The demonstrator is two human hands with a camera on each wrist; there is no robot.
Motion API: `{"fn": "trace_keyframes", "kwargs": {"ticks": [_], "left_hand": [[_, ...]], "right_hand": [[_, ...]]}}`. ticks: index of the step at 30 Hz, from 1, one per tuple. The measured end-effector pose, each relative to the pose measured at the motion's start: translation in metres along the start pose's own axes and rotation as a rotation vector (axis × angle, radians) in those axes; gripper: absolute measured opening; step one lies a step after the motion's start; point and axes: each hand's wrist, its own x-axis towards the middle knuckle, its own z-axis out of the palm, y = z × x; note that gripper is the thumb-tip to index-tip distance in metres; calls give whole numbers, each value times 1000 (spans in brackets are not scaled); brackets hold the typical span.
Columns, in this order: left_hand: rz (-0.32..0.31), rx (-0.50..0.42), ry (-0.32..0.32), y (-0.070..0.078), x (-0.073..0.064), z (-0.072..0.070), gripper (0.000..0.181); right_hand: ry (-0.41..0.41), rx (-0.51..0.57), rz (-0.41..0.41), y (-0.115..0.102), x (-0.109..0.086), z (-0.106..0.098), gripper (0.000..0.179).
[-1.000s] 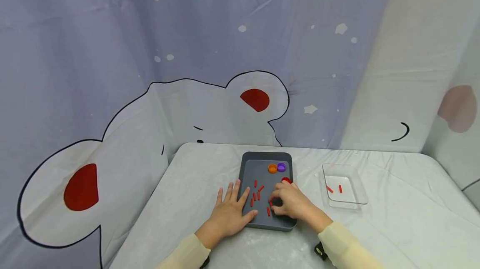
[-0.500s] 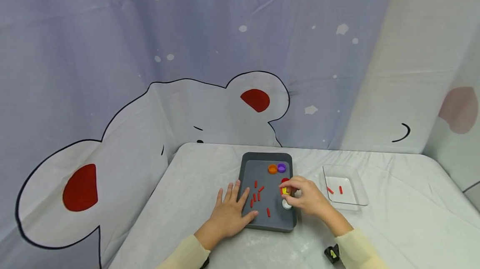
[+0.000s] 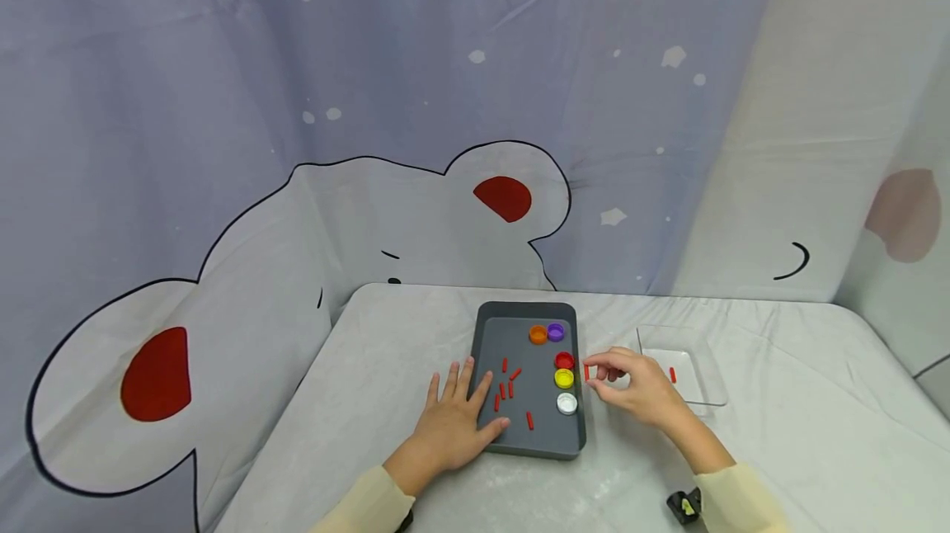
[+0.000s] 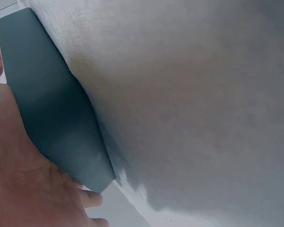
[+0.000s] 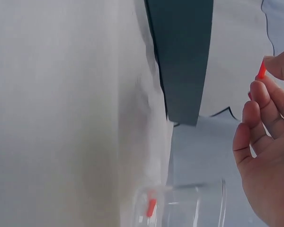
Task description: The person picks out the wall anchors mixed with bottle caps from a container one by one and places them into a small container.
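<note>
Between thumb and index finger my right hand pinches a small red stick, held upright in the space just past the right edge of the grey tray. The right wrist view shows the same red stick at the fingertips. My left hand lies flat with spread fingers over the tray's left rim. Several red sticks lie scattered on the tray's left half. A clear plastic box to the right holds a red stick; my right hand hides part of the box.
Along the tray's right side sit round caps: red, yellow and white. Orange and purple caps stand near its far end. A white cloth covers the table, with a printed curtain behind.
My right hand has picked a red stick off the tray and carried it up and rightward, past the tray's edge. The caps it covered are in sight. The left hand stays put.
</note>
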Motion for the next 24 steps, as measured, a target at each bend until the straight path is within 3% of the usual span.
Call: {"fn": "trace_keyframes", "kwargs": {"ticks": [15, 24], "left_hand": [[-3, 10, -6, -1, 1, 1, 83], [0, -2, -6, -1, 0, 0, 82]], "right_hand": [[63, -49, 44, 16, -13, -41, 29], [64, -81, 146, 30, -20, -68, 28]]}}
